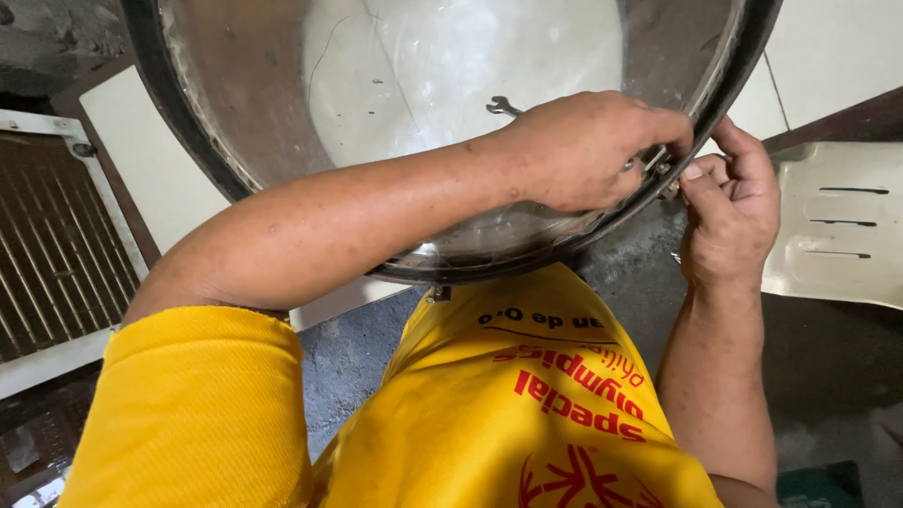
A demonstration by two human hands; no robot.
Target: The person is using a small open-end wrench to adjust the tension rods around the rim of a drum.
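Observation:
A large round metal drum with a dark rim is tipped toward me, its shiny inside facing up. My left hand reaches across inside the rim and grips a small metal wrench, whose open end sticks out behind the knuckles. My right hand is on the outside of the rim at the right, fingers pinched on a small fastener at the rim's edge. The fastener itself is mostly hidden between the two hands.
A white metal grille frame lies on the floor at the left. A pale metal panel with slots lies at the right. Grey concrete floor shows below. My yellow shirt fills the bottom.

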